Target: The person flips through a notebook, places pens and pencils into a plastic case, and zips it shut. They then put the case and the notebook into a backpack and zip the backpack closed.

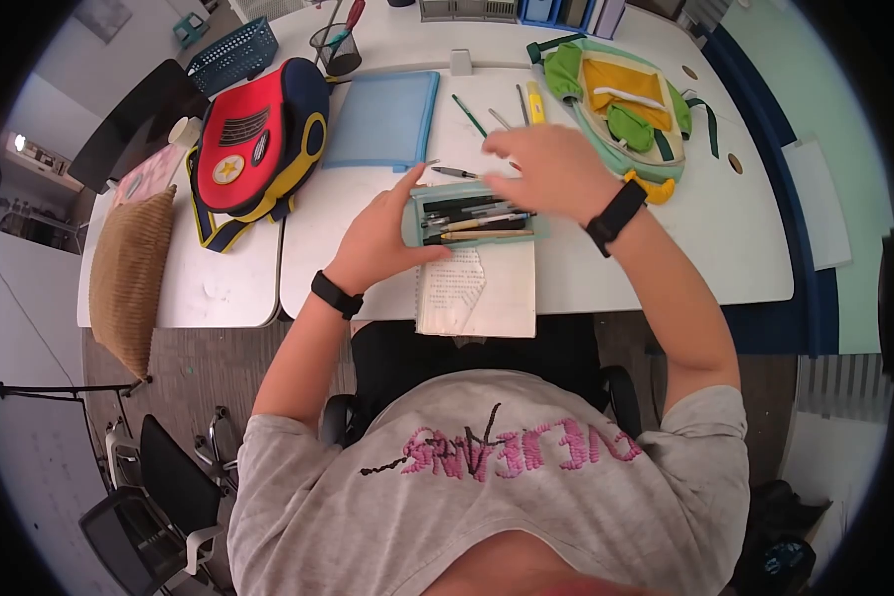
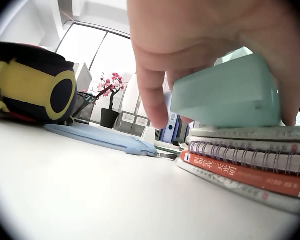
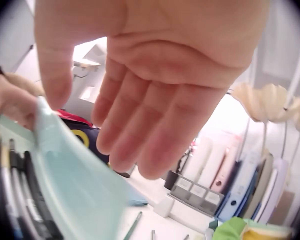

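A mint-green pencil case (image 1: 413,223) full of pens and pencils (image 1: 477,221) lies uncovered on a stack of books. My left hand (image 1: 377,236) grips its left end, thumb at the near edge and fingers at the far side. In the left wrist view the case (image 2: 225,95) sits between thumb and fingers, above a spiral notebook (image 2: 245,156) and an orange book (image 2: 240,175). My right hand (image 1: 558,171) is over the case's right far corner, fingers extended and palm bare in the right wrist view. A black pen (image 1: 454,172) lies just beyond the case.
Behind the case lie a green pencil (image 1: 469,115) and a yellow highlighter (image 1: 535,103). A blue zip folder (image 1: 382,119) and red backpack (image 1: 243,149) are to the left, a green-yellow backpack (image 1: 614,129) to the right. A mesh pen cup (image 1: 340,60) stands farther back.
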Available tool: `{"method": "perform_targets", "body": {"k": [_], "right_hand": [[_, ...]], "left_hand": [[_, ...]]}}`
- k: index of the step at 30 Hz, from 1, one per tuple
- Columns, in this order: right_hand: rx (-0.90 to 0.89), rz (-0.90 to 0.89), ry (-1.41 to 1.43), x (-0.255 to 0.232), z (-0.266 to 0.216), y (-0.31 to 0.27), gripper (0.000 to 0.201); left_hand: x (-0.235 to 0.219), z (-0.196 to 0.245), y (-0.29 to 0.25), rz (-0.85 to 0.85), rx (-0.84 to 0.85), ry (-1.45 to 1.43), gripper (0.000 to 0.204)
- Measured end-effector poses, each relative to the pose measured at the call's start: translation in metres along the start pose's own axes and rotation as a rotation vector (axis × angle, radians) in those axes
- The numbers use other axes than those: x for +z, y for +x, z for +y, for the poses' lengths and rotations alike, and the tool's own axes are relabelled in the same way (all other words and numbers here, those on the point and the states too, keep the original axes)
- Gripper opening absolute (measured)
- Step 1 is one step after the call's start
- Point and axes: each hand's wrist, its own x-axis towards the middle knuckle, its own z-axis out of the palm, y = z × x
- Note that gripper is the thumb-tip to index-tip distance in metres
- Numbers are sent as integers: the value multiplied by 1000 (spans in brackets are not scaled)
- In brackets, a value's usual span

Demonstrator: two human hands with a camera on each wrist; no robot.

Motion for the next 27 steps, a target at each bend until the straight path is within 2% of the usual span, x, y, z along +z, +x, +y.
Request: {"method": "perform_targets", "body": {"k": [2,3,4,5,6,7,8,9,11,13,17,19,20,22,23,25,26,27], "right_hand": [[165,235,194,7,29,11,29],[165,236,196,11,40,17,29],[261,82,318,16,49,22,28],[356,-74,438,22,58,28,28],[357,-72,441,36,68,34,28],[238,-153,426,54,77,40,27],[118,-234,410,60,78,44,26],[52,-275,374,66,78,46,26],[40,-307,319,76,76,55,25],[18,-373,206,85,73,61,26],[48,-356,113,81,71,58,26],[-10,-363,131,73,71,55,21],[-8,-362,131,82,77,57,21],[-30,-379,182,100,88,65,17],[-30,-379,183,101,90,67,17],[-16,-465,159,102,91,73,15],[-21,-466,159,102,90,74,15],[-43,-426,126,102,88,73,15]], "left_hand": [[4,-10,-5,23,-16,-68,105],[8,-17,-8,98,34,-103,97],[11,-23,-11,172,85,-137,89],[12,-28,-14,170,85,-135,89],[12,-34,-16,158,91,-232,76],[11,-37,-18,146,96,-330,63],[6,-35,-18,144,96,-328,63],[0,-33,-19,101,136,-227,57],[-4,-32,-18,57,172,-123,52],[-4,-32,-20,95,217,-151,48],[-2,-35,-24,127,182,-260,48],[-2,-33,-23,146,132,-261,62],[-2,-33,-23,145,133,-261,62],[-3,-31,-23,136,98,-240,78],[-5,-29,-22,135,98,-239,78],[-8,-22,-20,96,-17,-424,70],[-9,-20,-19,98,-20,-423,70],[-8,-18,-17,107,-5,-307,62]]}}
